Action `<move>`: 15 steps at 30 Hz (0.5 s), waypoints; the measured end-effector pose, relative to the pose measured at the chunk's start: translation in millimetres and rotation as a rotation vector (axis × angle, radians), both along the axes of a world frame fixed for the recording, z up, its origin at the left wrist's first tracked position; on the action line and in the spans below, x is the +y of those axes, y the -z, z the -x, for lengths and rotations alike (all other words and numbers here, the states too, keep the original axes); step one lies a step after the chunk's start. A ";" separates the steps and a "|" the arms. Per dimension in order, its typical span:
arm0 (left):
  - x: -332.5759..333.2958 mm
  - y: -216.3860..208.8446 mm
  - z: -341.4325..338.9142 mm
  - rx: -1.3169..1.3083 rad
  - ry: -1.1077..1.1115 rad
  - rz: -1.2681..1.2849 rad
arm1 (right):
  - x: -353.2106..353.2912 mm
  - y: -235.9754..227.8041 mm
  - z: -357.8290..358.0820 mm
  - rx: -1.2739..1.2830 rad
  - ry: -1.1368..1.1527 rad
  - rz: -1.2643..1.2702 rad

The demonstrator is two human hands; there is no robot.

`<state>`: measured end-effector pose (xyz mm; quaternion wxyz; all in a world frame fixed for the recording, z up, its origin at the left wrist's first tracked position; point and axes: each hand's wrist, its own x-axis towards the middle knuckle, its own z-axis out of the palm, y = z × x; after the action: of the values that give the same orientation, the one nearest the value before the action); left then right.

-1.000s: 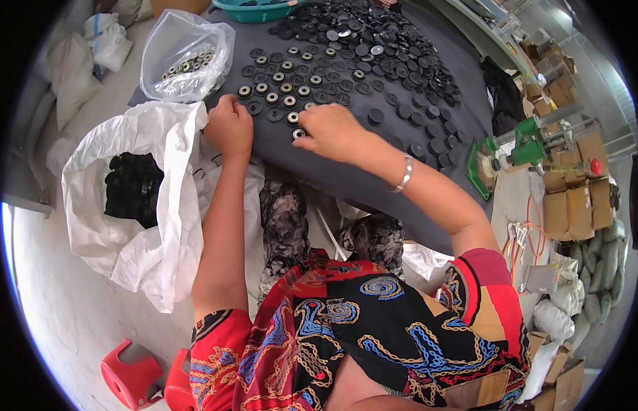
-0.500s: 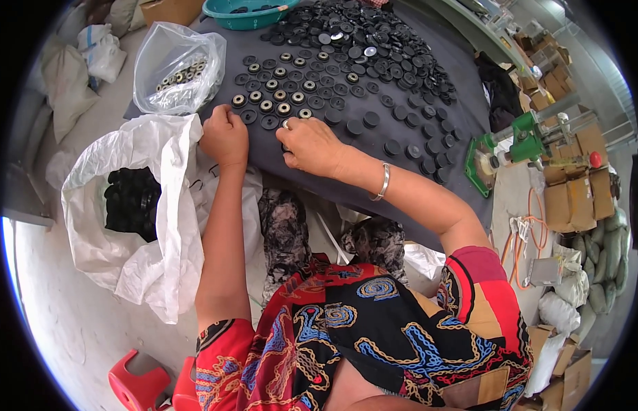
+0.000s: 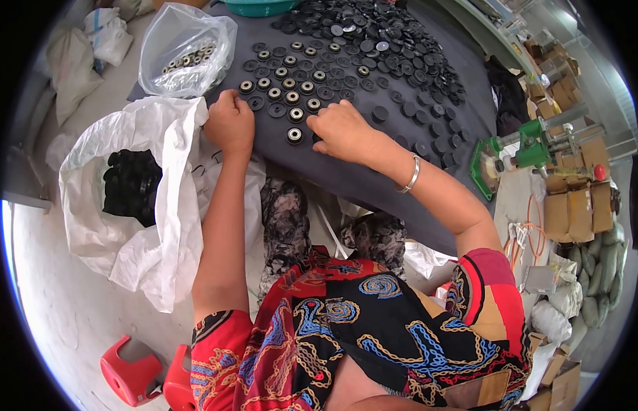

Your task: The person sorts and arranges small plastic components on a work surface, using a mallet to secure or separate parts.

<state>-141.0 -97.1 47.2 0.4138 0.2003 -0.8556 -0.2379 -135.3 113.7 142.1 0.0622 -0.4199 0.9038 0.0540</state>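
Note:
My left hand (image 3: 231,125) is a closed fist at the table's near left edge, between the bags and the black discs. Whatever it may hold is hidden. My right hand (image 3: 350,133), with a silver bangle at the wrist, is curled low over the near rows of discs. Its fingertips point left and down, and their contents do not show. Left of these fingers, a small metal ring bearing (image 3: 294,135) sits on a black disc near the table edge. Several more ring bearings (image 3: 289,83) rest on discs laid out in rows, while other black discs (image 3: 256,103) there are bare.
A big heap of black discs (image 3: 401,51) covers the far table. A clear bag of bearings (image 3: 189,58) lies at the left, above an open white sack (image 3: 175,198) of black pieces. A green hand press (image 3: 531,147) stands right. Red stools (image 3: 130,370) are lower left.
My right hand has moved to the right, uncovering bearings near the table edge that it hid before. My left fist stays by the bags. The whole view has shifted slightly.

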 end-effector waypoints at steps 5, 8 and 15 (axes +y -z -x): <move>-3.0 1.0 -0.6 0.009 -0.007 0.010 | 3.3 7.1 -0.4 -0.158 0.085 0.405; -0.5 -0.2 -0.7 0.009 -0.003 0.005 | 8.3 17.3 3.6 -0.275 0.097 0.621; -0.9 -1.1 -1.1 0.000 0.001 -0.015 | 7.2 0.4 2.1 0.030 -0.073 0.194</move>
<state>-139.9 -98.0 48.3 0.4123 0.2028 -0.8538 -0.2447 -137.4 120.9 141.7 0.0056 -0.4557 0.8898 -0.0254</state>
